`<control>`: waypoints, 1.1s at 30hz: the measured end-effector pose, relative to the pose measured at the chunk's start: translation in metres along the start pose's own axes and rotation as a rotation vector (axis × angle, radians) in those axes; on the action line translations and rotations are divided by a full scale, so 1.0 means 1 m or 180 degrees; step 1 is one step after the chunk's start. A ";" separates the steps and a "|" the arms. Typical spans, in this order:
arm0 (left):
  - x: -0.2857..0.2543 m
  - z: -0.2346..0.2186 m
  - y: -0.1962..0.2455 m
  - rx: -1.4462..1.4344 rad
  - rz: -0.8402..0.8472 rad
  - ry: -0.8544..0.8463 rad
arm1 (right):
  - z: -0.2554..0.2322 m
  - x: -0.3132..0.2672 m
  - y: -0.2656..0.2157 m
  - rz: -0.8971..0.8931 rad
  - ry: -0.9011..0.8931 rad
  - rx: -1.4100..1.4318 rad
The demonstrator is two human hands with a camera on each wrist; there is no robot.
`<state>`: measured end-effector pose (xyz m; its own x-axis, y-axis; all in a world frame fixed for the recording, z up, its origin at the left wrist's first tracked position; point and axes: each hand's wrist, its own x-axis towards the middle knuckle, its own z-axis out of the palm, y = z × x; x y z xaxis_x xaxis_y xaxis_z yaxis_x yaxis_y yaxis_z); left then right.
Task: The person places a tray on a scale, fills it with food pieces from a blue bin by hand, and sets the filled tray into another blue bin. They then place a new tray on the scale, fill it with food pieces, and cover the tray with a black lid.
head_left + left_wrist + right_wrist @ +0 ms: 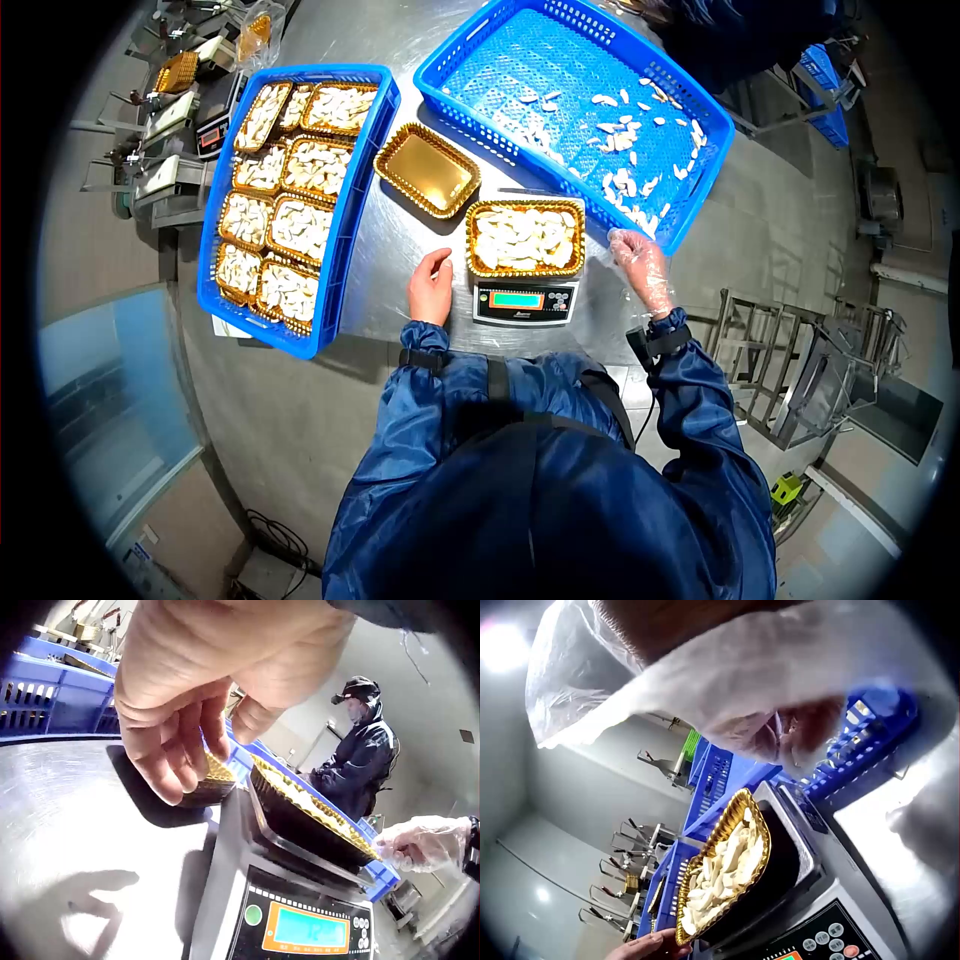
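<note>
A digital scale [524,303] with a lit display carries a gold fluted tray [525,272] heaped with pale food pieces [523,238]. Bare and loosely curled, my left hand [430,288] hovers left of the scale, holding nothing. Its fingers overlap a second gold tray [428,172] in the left wrist view. My right hand [642,272], in a clear plastic glove, has loosely bent fingers right of the loaded tray, by the near corner of a large blue crate [575,188]. Nothing shows in its grasp; glove folds partly hide the fingers in the right wrist view.
Scattered pale pieces [618,135] lie in the large crate. On the left, another blue crate [335,270] holds several filled gold trays. Across the steel table [385,325] stands another person [358,754] in dark clothing. More scales and clamps line the far left.
</note>
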<state>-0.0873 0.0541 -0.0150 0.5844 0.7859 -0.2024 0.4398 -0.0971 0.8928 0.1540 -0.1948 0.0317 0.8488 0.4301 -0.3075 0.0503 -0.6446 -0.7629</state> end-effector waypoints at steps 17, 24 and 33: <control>0.003 0.024 -0.019 -0.0530 -0.0840 -0.0385 | 0.025 -0.007 0.010 -0.0381 -0.0702 0.0371; -0.004 0.041 -0.004 -0.0604 -0.0658 0.0158 | 0.045 -0.002 0.000 -0.0485 -0.0950 0.0396; -0.002 -0.040 -0.020 -0.1471 -0.0659 0.0527 | 0.096 -0.004 -0.104 -0.1017 -0.1005 0.0207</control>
<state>-0.1246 0.0783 -0.0166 0.3854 0.8496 -0.3602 0.1662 0.3201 0.9327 0.0945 -0.0691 0.0577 0.5935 0.7792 -0.2014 0.2419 -0.4114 -0.8787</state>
